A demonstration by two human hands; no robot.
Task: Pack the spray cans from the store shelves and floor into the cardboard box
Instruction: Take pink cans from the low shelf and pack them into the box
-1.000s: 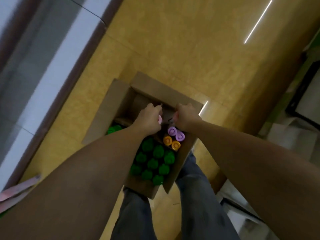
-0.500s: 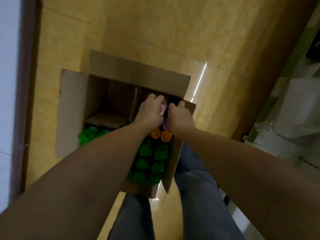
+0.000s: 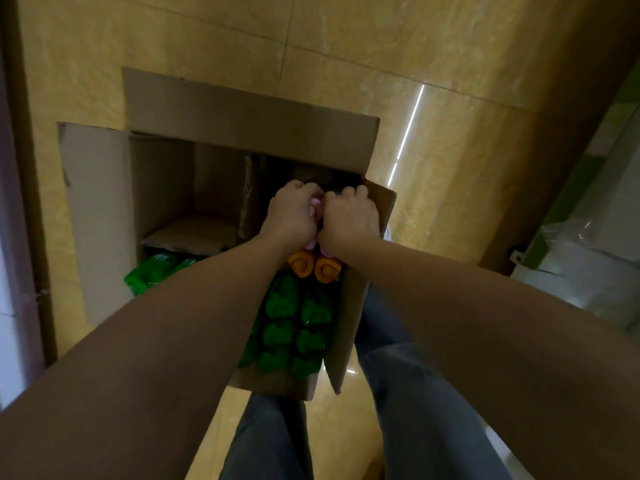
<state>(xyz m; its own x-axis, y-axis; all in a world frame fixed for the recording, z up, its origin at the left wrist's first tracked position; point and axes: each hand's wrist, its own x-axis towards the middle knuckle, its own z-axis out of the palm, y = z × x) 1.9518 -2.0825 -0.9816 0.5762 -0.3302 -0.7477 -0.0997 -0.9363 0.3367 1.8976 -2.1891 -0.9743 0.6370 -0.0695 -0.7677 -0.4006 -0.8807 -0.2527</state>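
An open cardboard box stands on the tiled floor in front of my legs. Both hands are down in its far right corner, side by side. My left hand grips a pink-capped spray can, whose cap shows between the two hands. My right hand is curled round a can that it almost fully hides. Just below my hands stand two orange-capped cans. Several green-capped cans fill the near right part of the box, and more green cans lie at the left.
A cardboard divider stands upright inside the box, with a flat cardboard piece to its left. The box flaps are spread open. A shelf base with plastic wrap runs along the right. A dark strip borders the left.
Both hands have sunk lower into the box's far right corner and closed together. The purple caps seen a second ago are now covered by my hands.
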